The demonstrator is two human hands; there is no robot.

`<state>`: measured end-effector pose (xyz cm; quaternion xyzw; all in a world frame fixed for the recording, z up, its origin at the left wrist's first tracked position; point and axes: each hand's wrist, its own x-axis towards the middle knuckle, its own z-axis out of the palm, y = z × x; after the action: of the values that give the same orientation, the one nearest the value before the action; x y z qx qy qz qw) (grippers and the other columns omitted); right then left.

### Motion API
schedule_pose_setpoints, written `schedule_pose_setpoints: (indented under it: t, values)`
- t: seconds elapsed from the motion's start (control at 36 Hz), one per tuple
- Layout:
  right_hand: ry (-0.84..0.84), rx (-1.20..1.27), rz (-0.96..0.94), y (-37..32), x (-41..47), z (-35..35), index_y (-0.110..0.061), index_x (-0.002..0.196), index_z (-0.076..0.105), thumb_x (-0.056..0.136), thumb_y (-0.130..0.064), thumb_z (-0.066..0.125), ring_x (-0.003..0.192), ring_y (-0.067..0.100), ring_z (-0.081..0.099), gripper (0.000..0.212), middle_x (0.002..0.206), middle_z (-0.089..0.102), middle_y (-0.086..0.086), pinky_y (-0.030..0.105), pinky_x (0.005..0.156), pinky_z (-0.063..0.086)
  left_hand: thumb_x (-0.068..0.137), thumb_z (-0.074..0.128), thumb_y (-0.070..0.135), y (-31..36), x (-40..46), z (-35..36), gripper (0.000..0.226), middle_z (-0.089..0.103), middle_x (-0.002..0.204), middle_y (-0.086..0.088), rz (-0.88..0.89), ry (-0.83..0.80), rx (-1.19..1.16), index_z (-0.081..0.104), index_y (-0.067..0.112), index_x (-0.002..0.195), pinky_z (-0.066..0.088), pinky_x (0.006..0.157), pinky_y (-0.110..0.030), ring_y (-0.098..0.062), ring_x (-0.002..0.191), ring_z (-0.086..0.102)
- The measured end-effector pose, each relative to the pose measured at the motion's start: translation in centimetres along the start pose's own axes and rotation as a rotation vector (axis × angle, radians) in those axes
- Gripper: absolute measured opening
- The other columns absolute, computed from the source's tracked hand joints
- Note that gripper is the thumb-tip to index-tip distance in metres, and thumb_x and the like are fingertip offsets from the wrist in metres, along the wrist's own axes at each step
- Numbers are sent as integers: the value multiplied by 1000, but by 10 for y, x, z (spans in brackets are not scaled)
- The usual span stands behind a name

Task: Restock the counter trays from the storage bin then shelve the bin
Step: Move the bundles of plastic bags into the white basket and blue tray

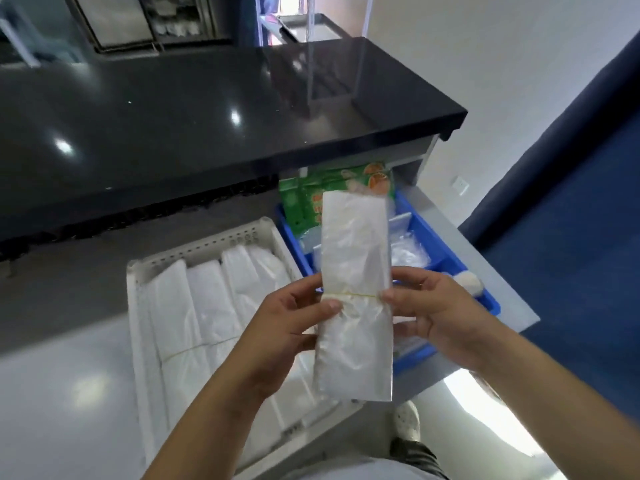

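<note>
Both hands hold up a long bundle of clear plastic bags (pixel 355 271), bound at its middle by a thin yellow rubber band. My left hand (pixel 287 327) grips its left edge, thumb on the front near the band. My right hand (pixel 436 313) pinches its right edge at the band. Below on the left lies a white perforated storage bin (pixel 207 244) filled with rows of folded white bags. Behind the bundle sits a blue divided tray (pixel 446 268) holding green packets (pixel 304 202) and clear plastic items.
A glossy black countertop (pixel 173 126) spans the upper frame, with a clear acrylic stand (pixel 329 64) at its right end. The blue tray rests on a grey shelf (pixel 502 292) under the counter. A dark blue curtain (pixel 571 237) hangs right. My shoe (pixel 407 424) shows below.
</note>
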<state>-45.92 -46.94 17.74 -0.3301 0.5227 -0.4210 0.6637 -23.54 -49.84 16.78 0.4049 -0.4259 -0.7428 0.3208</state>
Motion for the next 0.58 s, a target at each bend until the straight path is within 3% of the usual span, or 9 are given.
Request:
schedule_pose_setpoints:
  t: [0.17, 0.22, 0.31, 0.36, 0.44, 0.5, 0.58]
  values:
    - [65, -112, -117, -33, 11, -71, -16, 98, 77, 62, -17, 83, 86, 29, 74, 36, 100, 76, 11, 35, 67, 59, 89, 66, 6, -2, 47, 51, 35, 74, 110, -10, 23, -9, 63, 72, 28, 116, 59, 76, -32, -26, 100, 72]
    - [80, -152, -154, -50, 14, -103, -17, 94, 77, 64, -15, 80, 84, 26, 74, 30, 96, 76, 9, 32, 63, 59, 89, 66, 4, -4, 61, 66, 38, 75, 106, -4, 45, 48, 153, 72, 32, 114, 59, 81, -31, -22, 100, 71]
    - [100, -270, -224, -79, 22, -153, -20, 94, 77, 66, -15, 78, 84, 22, 75, 28, 93, 77, 7, 28, 62, 59, 90, 67, 10, -6, 85, 79, 38, 74, 104, 10, 115, 244, 457, 69, 38, 115, 56, 92, -28, -7, 101, 68]
    - [107, -374, -284, -99, 31, -183, -28, 94, 77, 66, -19, 79, 81, 18, 74, 30, 91, 77, 3, 28, 63, 58, 90, 68, 17, -7, 103, 82, 39, 70, 112, 14, 151, 386, 687, 64, 37, 123, 51, 97, -28, -5, 107, 63]
    - [108, -561, -372, -121, 52, -215, -40, 96, 75, 75, -18, 79, 80, 17, 73, 31, 90, 76, -4, 37, 70, 58, 90, 65, 26, -9, 135, 84, 48, 58, 136, 9, 144, 511, 1106, 54, 30, 137, 39, 103, -27, -11, 124, 52]
    - [81, -702, -445, -131, 67, -225, -46, 94, 73, 79, -20, 78, 84, 20, 71, 31, 89, 75, -9, 44, 76, 58, 91, 63, 26, -14, 158, 87, 52, 53, 143, 2, 97, 522, 1283, 49, 24, 141, 36, 108, -33, -19, 131, 47]
    - [21, -905, -557, -144, 86, -223, -48, 92, 70, 81, -22, 73, 83, 13, 67, 28, 90, 72, -15, 40, 78, 53, 91, 60, 20, -24, 184, 94, 52, 54, 142, -5, -2, 554, 1438, 48, 20, 141, 38, 105, -38, -27, 128, 48]
